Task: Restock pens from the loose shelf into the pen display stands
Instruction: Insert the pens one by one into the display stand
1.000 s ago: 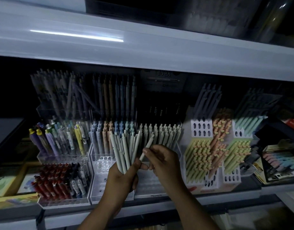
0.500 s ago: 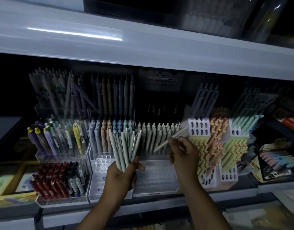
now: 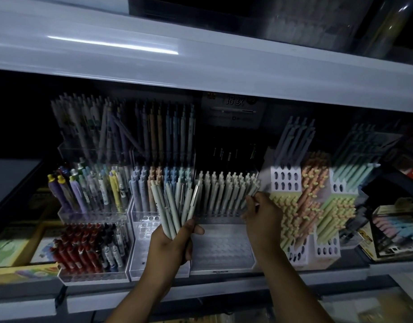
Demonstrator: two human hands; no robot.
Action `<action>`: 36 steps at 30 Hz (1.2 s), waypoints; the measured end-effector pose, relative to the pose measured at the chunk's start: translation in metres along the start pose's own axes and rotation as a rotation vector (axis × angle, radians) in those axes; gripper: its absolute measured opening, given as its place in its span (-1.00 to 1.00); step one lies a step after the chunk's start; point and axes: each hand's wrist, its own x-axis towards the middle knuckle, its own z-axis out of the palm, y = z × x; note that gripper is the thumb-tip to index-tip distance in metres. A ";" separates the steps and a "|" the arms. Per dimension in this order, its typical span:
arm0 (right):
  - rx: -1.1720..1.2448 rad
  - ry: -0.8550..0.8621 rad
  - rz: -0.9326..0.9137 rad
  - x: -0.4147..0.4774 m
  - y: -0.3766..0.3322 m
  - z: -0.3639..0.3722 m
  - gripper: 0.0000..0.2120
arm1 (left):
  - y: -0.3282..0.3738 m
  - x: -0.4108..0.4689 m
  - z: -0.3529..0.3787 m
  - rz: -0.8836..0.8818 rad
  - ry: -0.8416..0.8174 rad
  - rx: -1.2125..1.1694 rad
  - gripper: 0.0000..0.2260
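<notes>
The left hand and right hand were at the clear display stand, the left gripping a fanned pen bundle, the right pinching a single pen at the row's right end, judged to need upright seating in a free hole.

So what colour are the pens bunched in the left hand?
Pens: pale grey-green, cream; head view.

Dim, shadowed shop shelving. Overhead, pale upper shelf board spanning left to right, catching long white light streak at left. Atop it, far right — clear plastic containers. Below, near edge, grey lower shelf lip. At left, dark grey panel. Far back of bay black, unlit.
</notes>
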 end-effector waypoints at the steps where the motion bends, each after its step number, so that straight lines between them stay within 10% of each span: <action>1: -0.005 -0.014 -0.002 0.001 0.000 0.001 -0.72 | 0.000 0.001 -0.001 0.000 0.001 -0.005 -0.67; 19: -0.237 -0.136 0.150 0.008 0.009 0.021 -0.83 | 0.002 0.001 0.001 0.002 -0.031 0.023 -0.68; 27: 0.131 -0.130 0.211 -0.019 -0.027 -0.009 -0.90 | 0.001 0.001 0.000 -0.004 -0.028 0.051 -0.69; 32: 0.508 -0.539 0.273 -0.027 -0.091 -0.024 -0.89 | 0.002 0.002 0.004 0.015 -0.037 0.049 -0.73; 36: 0.569 -0.543 0.262 -0.039 -0.105 -0.019 -0.86 | 0.005 0.000 0.007 0.037 -0.056 0.054 -0.73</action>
